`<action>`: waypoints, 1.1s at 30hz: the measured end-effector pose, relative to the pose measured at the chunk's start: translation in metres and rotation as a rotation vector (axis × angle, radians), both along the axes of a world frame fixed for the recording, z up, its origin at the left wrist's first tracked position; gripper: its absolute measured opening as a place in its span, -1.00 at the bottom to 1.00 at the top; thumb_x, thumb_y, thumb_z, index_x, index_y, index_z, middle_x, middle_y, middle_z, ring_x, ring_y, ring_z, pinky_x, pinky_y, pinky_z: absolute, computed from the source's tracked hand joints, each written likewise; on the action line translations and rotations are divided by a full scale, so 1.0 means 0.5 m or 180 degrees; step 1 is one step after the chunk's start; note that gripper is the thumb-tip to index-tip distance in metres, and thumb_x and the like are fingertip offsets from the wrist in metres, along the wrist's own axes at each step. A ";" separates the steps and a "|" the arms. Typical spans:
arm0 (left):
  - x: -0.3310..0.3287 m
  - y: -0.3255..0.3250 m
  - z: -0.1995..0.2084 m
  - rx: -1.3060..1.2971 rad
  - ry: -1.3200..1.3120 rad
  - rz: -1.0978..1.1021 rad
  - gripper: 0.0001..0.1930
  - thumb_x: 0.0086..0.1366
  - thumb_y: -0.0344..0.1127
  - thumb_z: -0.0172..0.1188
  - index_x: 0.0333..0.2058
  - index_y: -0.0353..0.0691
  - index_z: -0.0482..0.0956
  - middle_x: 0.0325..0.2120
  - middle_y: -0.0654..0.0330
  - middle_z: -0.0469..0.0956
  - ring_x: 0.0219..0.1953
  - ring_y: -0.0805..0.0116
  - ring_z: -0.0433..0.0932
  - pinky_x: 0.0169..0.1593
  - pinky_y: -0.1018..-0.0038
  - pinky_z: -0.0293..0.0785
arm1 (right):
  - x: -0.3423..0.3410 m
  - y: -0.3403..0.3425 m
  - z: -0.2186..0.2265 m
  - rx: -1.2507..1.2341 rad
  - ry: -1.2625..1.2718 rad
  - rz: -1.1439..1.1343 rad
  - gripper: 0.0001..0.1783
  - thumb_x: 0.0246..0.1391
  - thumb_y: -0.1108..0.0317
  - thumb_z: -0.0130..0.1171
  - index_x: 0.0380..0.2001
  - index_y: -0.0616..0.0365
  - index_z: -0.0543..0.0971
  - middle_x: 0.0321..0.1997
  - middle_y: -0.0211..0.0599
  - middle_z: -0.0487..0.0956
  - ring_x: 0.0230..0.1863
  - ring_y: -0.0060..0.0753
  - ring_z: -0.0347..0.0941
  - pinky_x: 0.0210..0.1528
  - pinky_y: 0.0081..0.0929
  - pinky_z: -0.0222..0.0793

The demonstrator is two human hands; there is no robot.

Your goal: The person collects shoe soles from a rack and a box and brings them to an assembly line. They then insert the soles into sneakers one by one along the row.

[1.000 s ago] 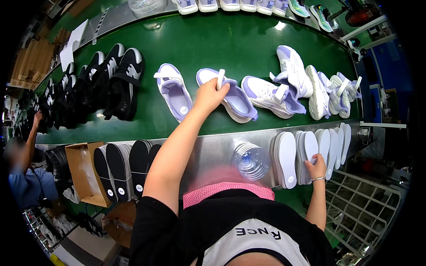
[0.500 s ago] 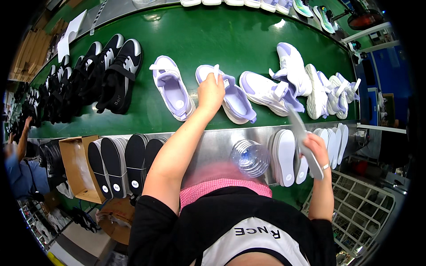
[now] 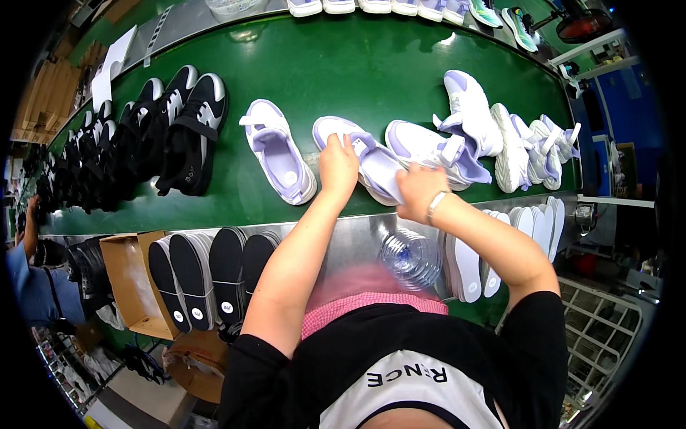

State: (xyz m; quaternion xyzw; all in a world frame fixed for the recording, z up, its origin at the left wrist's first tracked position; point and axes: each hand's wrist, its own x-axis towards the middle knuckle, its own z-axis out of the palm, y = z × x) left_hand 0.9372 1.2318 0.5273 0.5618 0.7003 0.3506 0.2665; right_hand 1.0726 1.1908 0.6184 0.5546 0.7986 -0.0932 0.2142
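Note:
A white and lavender sneaker [image 3: 331, 129] lies on the green bench with its toe pointing away from me. My left hand [image 3: 339, 167] is closed on its tongue and strap, over the instep. At the heel end my right hand [image 3: 420, 191] holds a pale insole [image 3: 383, 171], which lies in the shoe opening with its front part hidden inside. Its heel end is partly covered by my fingers. To the left is a matching sneaker [image 3: 279, 154]. A third white and lavender sneaker [image 3: 421, 143] sits just right of my right hand.
Black sneakers [image 3: 193, 136] crowd the bench's left side; more white sneakers [image 3: 471, 114] stand at right. Along the near metal ledge are black insoles [image 3: 187, 275], a clear plastic container [image 3: 411, 259] and white insoles [image 3: 464, 268]. A cardboard box [image 3: 136, 282] stands at left, near another person [image 3: 43, 282].
My right hand has swung left and forward from above the white insole stacks, bringing the insole into the sneaker. My left hand has stayed at the tongue.

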 end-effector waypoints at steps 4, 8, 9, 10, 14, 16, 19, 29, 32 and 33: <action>0.003 -0.001 -0.002 0.0030 -0.0137 -0.0054 -0.73 0.17 -0.24 -0.11 -0.50 -0.39 0.31 -0.63 -0.18 0.41 -0.51 -0.18 0.39 -0.44 0.11 0.28 | 0.007 0.009 0.032 -0.0573 -0.0070 -0.0225 -0.81 -0.24 0.36 0.04 -0.48 0.17 0.52 -0.42 -0.16 0.50 -0.32 -0.24 0.45 -0.31 -0.40 0.36; 0.000 -0.004 0.004 0.0115 -0.0133 -0.0051 -0.73 0.17 -0.24 -0.11 -0.48 -0.40 0.32 -0.61 -0.19 0.42 -0.50 -0.18 0.39 -0.43 0.11 0.28 | -0.030 0.024 -0.028 -0.0403 0.0083 0.0420 -0.84 -0.26 0.43 0.03 -0.51 0.15 0.56 -0.42 -0.15 0.51 -0.34 -0.23 0.45 -0.31 -0.43 0.38; 0.000 -0.005 0.006 0.0124 -0.0116 -0.0076 -0.73 0.17 -0.24 -0.11 -0.48 -0.40 0.32 -0.61 -0.19 0.42 -0.50 -0.18 0.39 -0.43 0.11 0.28 | -0.035 0.030 -0.051 -0.0259 0.0218 0.0470 -0.84 -0.25 0.44 0.03 -0.51 0.16 0.55 -0.42 -0.15 0.51 -0.33 -0.23 0.45 -0.30 -0.43 0.37; 0.001 -0.005 0.008 0.0121 -0.0113 -0.0094 -0.72 0.17 -0.23 -0.12 -0.48 -0.40 0.32 -0.60 -0.19 0.42 -0.49 -0.18 0.40 -0.43 0.12 0.28 | -0.037 0.040 -0.071 -0.0111 0.0354 0.0529 -0.84 -0.25 0.44 0.03 -0.51 0.16 0.55 -0.42 -0.14 0.51 -0.33 -0.24 0.45 -0.30 -0.43 0.37; 0.005 -0.008 0.011 0.0073 -0.0096 -0.0084 -0.73 0.18 -0.24 -0.12 -0.47 -0.40 0.32 -0.59 -0.17 0.42 -0.48 -0.17 0.40 -0.43 0.14 0.28 | -0.037 0.054 -0.127 0.0110 0.0454 0.0464 -0.87 -0.26 0.44 0.01 -0.57 0.20 0.53 -0.43 -0.07 0.47 -0.40 -0.19 0.44 -0.36 -0.39 0.38; 0.004 -0.012 0.006 0.0099 -0.0196 -0.0071 -0.74 0.18 -0.24 -0.11 -0.47 -0.39 0.33 -0.58 -0.16 0.43 -0.47 -0.16 0.40 -0.43 0.14 0.28 | -0.030 0.058 -0.132 0.0145 0.0755 0.0632 -0.87 -0.25 0.43 0.01 -0.57 0.19 0.53 -0.44 -0.10 0.47 -0.41 -0.21 0.45 -0.36 -0.41 0.39; 0.006 -0.012 0.007 0.0080 -0.0263 -0.0061 -0.74 0.17 -0.25 -0.11 -0.46 -0.39 0.33 -0.58 -0.15 0.43 -0.47 -0.15 0.40 -0.41 0.16 0.28 | -0.048 0.084 -0.135 -0.0577 0.0419 0.0285 -0.83 -0.22 0.44 -0.01 -0.49 0.18 0.54 -0.30 -0.06 0.48 -0.32 -0.15 0.46 -0.32 -0.39 0.38; 0.004 -0.008 0.005 0.0026 -0.0192 -0.0136 -0.74 0.18 -0.25 -0.12 -0.43 -0.40 0.34 -0.54 -0.16 0.43 -0.44 -0.13 0.41 -0.38 0.18 0.30 | -0.068 0.099 -0.151 -0.0742 0.0047 0.0087 -0.77 -0.15 0.41 0.00 -0.35 0.13 0.55 -0.24 -0.18 0.51 -0.21 -0.32 0.45 -0.22 -0.48 0.35; -0.004 -0.009 -0.008 0.0187 -0.0119 -0.0170 -0.76 0.16 -0.28 -0.10 -0.40 -0.40 0.34 -0.60 -0.17 0.43 -0.49 -0.17 0.41 -0.45 0.12 0.28 | -0.071 0.102 -0.122 -0.0935 -0.0085 0.0152 -0.75 -0.10 0.38 -0.03 -0.30 0.09 0.54 -0.19 -0.26 0.50 -0.16 -0.38 0.43 -0.21 -0.48 0.34; 0.003 -0.004 -0.007 0.0221 -0.0144 -0.0197 -0.76 0.16 -0.28 -0.10 -0.40 -0.40 0.34 -0.60 -0.17 0.43 -0.49 -0.17 0.41 -0.45 0.12 0.28 | -0.062 0.105 -0.107 -0.0934 -0.0110 0.0189 -0.74 -0.10 0.37 -0.03 -0.29 0.07 0.54 -0.17 -0.23 0.49 -0.15 -0.36 0.42 -0.17 -0.48 0.32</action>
